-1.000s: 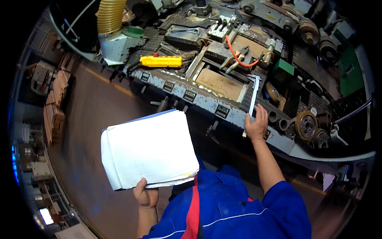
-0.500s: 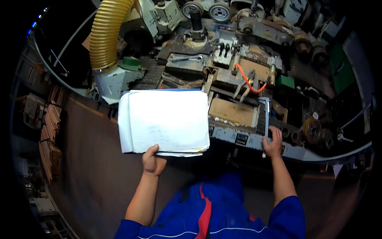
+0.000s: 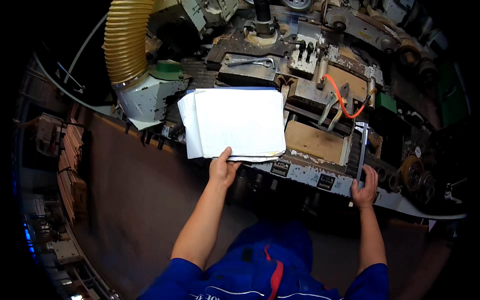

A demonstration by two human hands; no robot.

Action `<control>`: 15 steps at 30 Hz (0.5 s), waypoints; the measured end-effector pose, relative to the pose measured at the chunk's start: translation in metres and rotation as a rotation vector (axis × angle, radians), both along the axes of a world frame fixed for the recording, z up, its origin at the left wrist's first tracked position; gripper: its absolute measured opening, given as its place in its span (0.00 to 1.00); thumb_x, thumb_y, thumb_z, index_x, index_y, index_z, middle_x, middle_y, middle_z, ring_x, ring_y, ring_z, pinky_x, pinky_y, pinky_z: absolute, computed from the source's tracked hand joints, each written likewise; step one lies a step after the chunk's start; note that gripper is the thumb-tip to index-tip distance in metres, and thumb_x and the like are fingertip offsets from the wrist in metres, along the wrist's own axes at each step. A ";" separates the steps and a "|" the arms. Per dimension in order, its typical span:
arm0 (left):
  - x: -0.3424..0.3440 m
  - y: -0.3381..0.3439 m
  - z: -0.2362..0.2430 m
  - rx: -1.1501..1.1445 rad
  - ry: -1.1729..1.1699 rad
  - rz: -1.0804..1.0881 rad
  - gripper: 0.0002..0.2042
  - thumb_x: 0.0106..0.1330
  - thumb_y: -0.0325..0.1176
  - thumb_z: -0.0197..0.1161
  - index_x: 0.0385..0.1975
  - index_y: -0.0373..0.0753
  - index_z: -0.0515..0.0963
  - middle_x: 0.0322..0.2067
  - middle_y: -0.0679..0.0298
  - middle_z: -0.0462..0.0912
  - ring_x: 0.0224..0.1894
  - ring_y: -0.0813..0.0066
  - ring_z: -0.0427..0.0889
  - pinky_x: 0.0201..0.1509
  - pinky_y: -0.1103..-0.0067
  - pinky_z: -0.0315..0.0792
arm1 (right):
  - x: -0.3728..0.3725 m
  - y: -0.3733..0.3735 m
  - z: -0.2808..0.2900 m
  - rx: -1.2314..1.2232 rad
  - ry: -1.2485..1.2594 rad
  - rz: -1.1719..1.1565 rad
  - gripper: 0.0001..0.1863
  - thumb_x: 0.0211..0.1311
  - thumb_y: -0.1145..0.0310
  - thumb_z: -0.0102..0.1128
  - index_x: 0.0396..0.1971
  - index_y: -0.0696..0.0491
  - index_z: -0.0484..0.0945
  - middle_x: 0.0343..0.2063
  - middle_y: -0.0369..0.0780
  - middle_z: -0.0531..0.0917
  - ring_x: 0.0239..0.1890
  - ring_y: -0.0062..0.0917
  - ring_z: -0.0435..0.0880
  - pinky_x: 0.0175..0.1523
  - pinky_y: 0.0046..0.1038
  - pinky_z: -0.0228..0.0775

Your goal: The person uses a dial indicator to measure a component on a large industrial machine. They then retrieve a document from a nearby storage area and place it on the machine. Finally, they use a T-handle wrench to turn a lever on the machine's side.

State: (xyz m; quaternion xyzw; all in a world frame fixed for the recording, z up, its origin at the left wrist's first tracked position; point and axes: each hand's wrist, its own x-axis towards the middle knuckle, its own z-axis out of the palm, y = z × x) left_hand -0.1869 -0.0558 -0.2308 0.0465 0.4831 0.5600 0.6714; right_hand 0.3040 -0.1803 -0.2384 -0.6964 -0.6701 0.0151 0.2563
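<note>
My left hand [image 3: 223, 170] grips the lower edge of a thick stack of white papers [image 3: 238, 120] on a blue backing, held over the machine's front edge. My right hand [image 3: 364, 185] is closed on a long metal caliper [image 3: 362, 140], which lies along a dark ribbed strip at the right of a brown board [image 3: 312, 137]. Above that board are pliers [image 3: 327, 115] and a curved orange hose [image 3: 344, 106]. A wrench [image 3: 250, 62] lies on a metal plate beyond the papers. The yellow box seen earlier is out of sight, probably behind the papers.
A yellow ribbed duct [image 3: 126, 45] descends at upper left into a metal hood [image 3: 137, 102]. Wheels and round fittings [image 3: 414, 174] sit at the right, near green panels [image 3: 385, 103]. Stacked timber [image 3: 70, 175] stands on the left, beyond the brown floor [image 3: 120, 195].
My left hand with the papers has moved up and toward the machine, now covering part of it. My right hand stays on the caliper while the view has shifted.
</note>
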 end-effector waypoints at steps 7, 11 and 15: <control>0.002 -0.016 0.028 -0.249 0.316 -0.205 0.18 0.72 0.42 0.67 0.52 0.36 0.74 0.46 0.56 0.82 0.45 0.65 0.83 0.47 0.70 0.81 | 0.000 0.004 -0.003 0.012 -0.032 0.000 0.30 0.53 0.65 0.63 0.58 0.59 0.74 0.58 0.51 0.78 0.63 0.51 0.72 0.70 0.48 0.61; 0.023 -0.067 0.025 -0.074 0.555 -0.348 0.12 0.70 0.33 0.67 0.47 0.34 0.79 0.37 0.60 0.85 0.37 0.72 0.85 0.41 0.78 0.80 | 0.000 0.004 -0.001 0.026 -0.044 0.001 0.30 0.53 0.65 0.62 0.58 0.59 0.74 0.57 0.51 0.78 0.62 0.51 0.73 0.70 0.48 0.61; 0.050 -0.110 0.008 0.180 0.961 -0.563 0.16 0.65 0.27 0.70 0.52 0.31 0.81 0.39 0.61 0.85 0.39 0.76 0.84 0.46 0.79 0.80 | -0.002 0.002 0.000 0.028 -0.051 -0.004 0.30 0.53 0.65 0.62 0.58 0.59 0.74 0.57 0.50 0.78 0.62 0.51 0.73 0.70 0.47 0.61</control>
